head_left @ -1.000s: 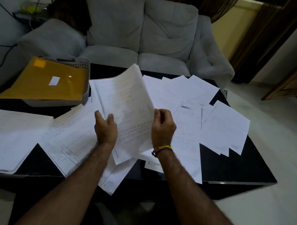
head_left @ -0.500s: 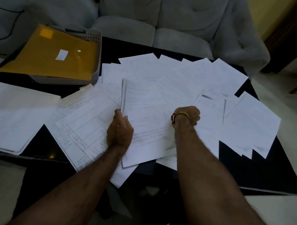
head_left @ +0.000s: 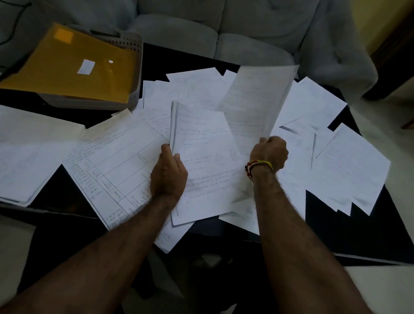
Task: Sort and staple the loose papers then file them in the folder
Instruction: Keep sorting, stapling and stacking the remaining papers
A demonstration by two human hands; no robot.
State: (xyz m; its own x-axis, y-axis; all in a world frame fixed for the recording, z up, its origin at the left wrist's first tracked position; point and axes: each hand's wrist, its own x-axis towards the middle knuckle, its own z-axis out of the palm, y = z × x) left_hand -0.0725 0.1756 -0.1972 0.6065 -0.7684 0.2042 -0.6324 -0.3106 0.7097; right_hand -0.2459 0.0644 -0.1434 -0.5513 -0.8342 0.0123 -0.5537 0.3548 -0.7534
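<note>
Many loose white papers (head_left: pixel 325 147) lie spread over the black table (head_left: pixel 364 235). In the middle sits a small stack of handwritten sheets (head_left: pixel 200 170). My left hand (head_left: pixel 168 176) holds its left edge, fingers curled over the side. My right hand (head_left: pixel 270 151), with a coloured thread band at the wrist, is closed on the lower edge of one lifted sheet (head_left: pixel 255 104), which stands tilted up above the stack. A yellow folder (head_left: pixel 72 65) rests on a grey perforated tray (head_left: pixel 132 49) at the back left.
A ruled form sheet (head_left: pixel 113 167) lies left of the stack, and another pile of papers (head_left: pixel 18 153) sits at the far left edge. A grey sofa (head_left: pixel 207 21) stands right behind the table. Pale floor shows on the right.
The stack went from raised in both hands to lying on the table. My right hand has since lifted one sheet up off it. My left hand stays at the stack's left edge.
</note>
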